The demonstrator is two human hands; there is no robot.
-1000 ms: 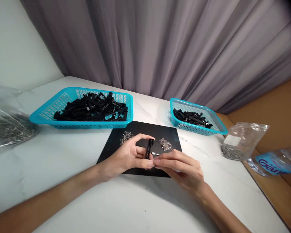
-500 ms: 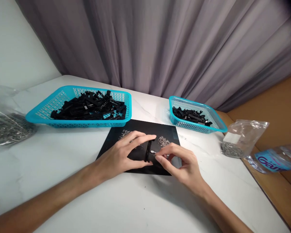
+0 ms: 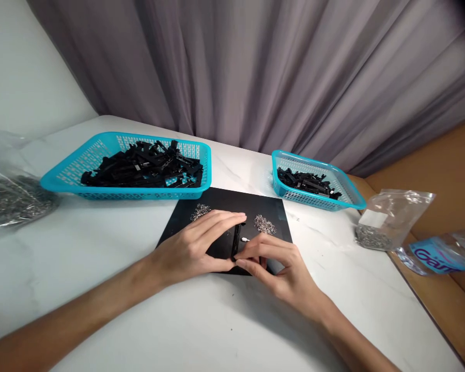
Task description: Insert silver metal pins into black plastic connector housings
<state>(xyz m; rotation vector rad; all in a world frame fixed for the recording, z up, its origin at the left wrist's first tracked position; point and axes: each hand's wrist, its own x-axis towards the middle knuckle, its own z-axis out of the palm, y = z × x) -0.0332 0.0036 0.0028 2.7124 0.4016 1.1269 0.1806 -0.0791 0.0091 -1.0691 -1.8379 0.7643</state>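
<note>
A narrow black plastic part stands lengthwise over the dark mat, held at its two ends between the fingers and thumb of my left hand. My right hand has its thumb and forefinger pinched at the part's lower end, close to my left thumb. Just above my right forefinger shows a small white-tipped piece; whether it lies on the mat or is tucked in my right hand, I cannot tell. Two heaps of tiny metal pieces lie beyond my hands, a left heap and a right heap.
The black mat lies on a white marbled table. Behind it are a large blue basket and a smaller blue basket, both with black parts. Bags of metal bits flank them: left bag, right bag. A bottle lies far right.
My right hand has moved left and down from beside the white-tipped piece to the lower end of the black part. My left hand keeps its hold.
</note>
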